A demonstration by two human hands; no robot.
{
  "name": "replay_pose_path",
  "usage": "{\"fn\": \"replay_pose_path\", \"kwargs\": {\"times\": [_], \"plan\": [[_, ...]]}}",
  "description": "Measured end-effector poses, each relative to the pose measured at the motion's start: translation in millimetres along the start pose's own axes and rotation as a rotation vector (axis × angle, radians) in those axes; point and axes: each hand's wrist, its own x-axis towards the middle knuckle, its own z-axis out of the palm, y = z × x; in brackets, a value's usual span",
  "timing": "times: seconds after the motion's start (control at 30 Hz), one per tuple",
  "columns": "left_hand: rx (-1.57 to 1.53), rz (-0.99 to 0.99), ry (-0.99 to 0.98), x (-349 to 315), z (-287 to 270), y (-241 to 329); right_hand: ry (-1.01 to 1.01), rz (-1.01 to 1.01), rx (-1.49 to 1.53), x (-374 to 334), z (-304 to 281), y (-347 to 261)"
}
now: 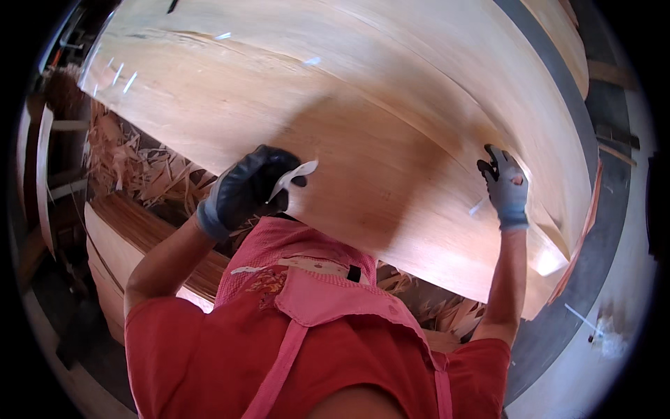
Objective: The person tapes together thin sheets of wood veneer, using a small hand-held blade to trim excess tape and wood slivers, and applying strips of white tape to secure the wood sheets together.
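A broad sheet of pale wood veneer (363, 167) lies in front of me, with long raised creases running along it. My left hand (255, 181), in a dark-coated glove, is closed on a pale curled strip (293, 178) above the sheet's near edge. Whether the strip is tape or thin veneer I cannot tell. On the right, my right hand (506, 185) wears a grey glove with dark fingertips and a hole in its back. Its fingers are bent but apart, close over the veneer beside a crease. A small whitish strip (478, 206) is next to that hand.
Short white tape pieces (130, 82) are on the sheet's far left part. Torn veneer scraps (118, 153) heap up at the left, behind a stack of veneer sheets (139, 223). A dark grey band (551, 56) borders the sheet at right. Clear plastic scrap (613, 342) lies at lower right.
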Motion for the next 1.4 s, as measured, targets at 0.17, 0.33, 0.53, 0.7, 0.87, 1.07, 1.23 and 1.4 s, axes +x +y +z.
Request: {"fn": "replay_pose_path", "kwargs": {"times": [0.17,0.33,0.53,0.7,0.87,1.07,1.23,1.4], "plan": [[0.006,0.132,-0.071,-1.1,-0.8,10.3,-0.386,0.051,1.005,-0.1,15.6,-138.4],[0.084,0.183,-0.030,-11.6,1.8,20.1,-0.339,-0.101,1.109,8.8,34.4,-214.7],[0.304,0.229,0.099,-33.3,-5.4,22.5,-0.576,0.093,1.319,19.8,49.2,-258.1],[0.478,0.381,0.116,-35.8,-20.1,6.1,-0.544,-0.013,1.364,23.5,65.4,-279.5],[0.674,0.541,0.220,-38.1,-15.7,4.8,-0.566,-0.010,1.415,28.2,77.3,-284.2],[1.086,0.610,0.325,-54.9,-10.6,16.8,-0.660,0.172,1.213,36.8,81.8,-285.8],[1.366,0.815,0.175,-57.1,-21.6,11.1,-0.893,0.068,1.503,36.4,127.3,-304.2],[0.586,0.455,0.537,-64.6,-24.6,-2.2,-0.547,-0.094,1.629,42.2,108.3,-314.7]]}}
